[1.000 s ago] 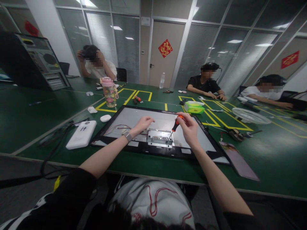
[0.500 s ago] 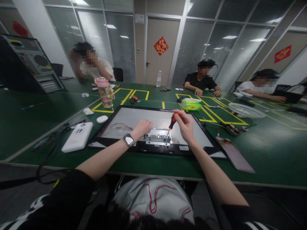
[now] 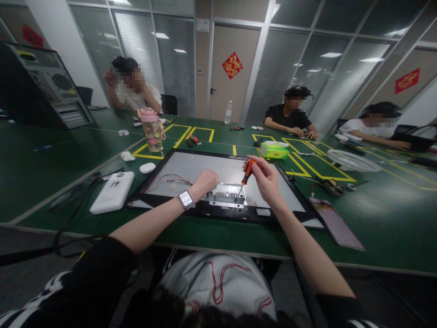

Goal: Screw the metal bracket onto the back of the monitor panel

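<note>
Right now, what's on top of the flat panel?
A metal bracket, the screwdriver pointing down at its right end, plus thin wires to its left. The left hand covers part of the panel; anything beneath is hidden.

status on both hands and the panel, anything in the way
Right hand holding orange-and-black screwdriver, tip at metal bracket. Left hand by bracket's left end, grip unclear. Display panel flat; wires lie clear of screwdriver.
</note>
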`<state>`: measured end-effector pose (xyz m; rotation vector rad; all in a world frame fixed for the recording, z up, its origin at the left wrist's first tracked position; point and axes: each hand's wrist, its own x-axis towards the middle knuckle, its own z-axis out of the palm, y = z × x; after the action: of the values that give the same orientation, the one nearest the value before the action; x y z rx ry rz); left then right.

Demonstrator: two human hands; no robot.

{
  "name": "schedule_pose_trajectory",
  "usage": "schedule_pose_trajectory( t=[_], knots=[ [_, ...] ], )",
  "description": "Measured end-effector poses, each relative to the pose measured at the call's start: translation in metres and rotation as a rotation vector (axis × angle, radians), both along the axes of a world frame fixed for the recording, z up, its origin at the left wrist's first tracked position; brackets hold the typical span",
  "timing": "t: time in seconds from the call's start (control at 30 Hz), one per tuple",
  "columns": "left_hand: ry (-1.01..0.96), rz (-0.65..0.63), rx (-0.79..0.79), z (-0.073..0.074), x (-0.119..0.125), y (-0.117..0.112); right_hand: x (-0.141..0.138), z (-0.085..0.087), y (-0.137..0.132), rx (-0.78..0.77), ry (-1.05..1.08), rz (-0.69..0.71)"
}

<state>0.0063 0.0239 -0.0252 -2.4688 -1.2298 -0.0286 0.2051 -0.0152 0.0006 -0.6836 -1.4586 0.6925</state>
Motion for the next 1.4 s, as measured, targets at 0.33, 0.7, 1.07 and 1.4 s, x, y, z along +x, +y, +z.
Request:
schedule_pose_trajectory(
  t=[0.33,0.7,1.07,1.4],
  knots=[
    [-0.018,-0.020,-0.016,-0.001,-0.003,0.004,0.001,0.008,-0.005,-0.027,-0.076,0.021],
    [-0.180,0.008,-0.063,-0.006,-0.019,0.015,-0.003,0.006,-0.004,-0.144,0.110,0.189],
    [-0.685,0.001,-0.228,-0.013,-0.022,0.023,0.003,0.009,-0.003,-0.118,0.035,0.141],
    [-0.540,-0.011,-0.311,-0.009,-0.022,0.020,0.000,0.005,-0.003,-0.133,0.058,0.121]
  ],
)
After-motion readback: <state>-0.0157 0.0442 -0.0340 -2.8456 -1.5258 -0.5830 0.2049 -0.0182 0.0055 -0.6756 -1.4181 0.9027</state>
